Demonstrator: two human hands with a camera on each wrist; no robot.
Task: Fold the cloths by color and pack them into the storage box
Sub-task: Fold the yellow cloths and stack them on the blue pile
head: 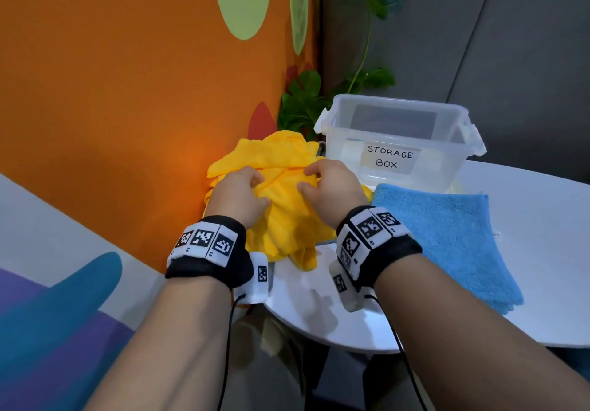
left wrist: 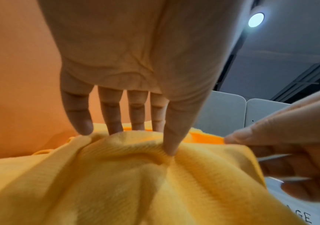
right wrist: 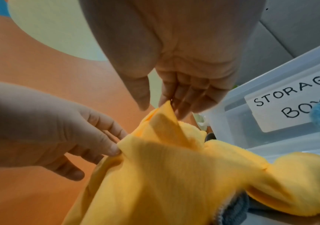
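Note:
A crumpled yellow cloth (head: 287, 216) lies heaped at the left end of the white table (head: 319, 315). My left hand (head: 260, 187) pinches a raised ridge of the yellow cloth (left wrist: 116, 182) between thumb and fingers. My right hand (head: 306, 177) pinches an upturned corner of the yellow cloth (right wrist: 174, 175) with its fingertips (right wrist: 180, 112). A folded blue cloth (head: 447, 235) lies flat to the right of my right wrist. The clear storage box (head: 396, 107), labelled STORAGE BOX, stands open behind both cloths. A grey cloth (right wrist: 232, 211) shows under the yellow one.
An orange wall (head: 127, 91) stands close on the left, touching the yellow heap. A leafy plant (head: 303, 101) sits behind the cloth, left of the box. The table's curved near edge runs just below my wrists.

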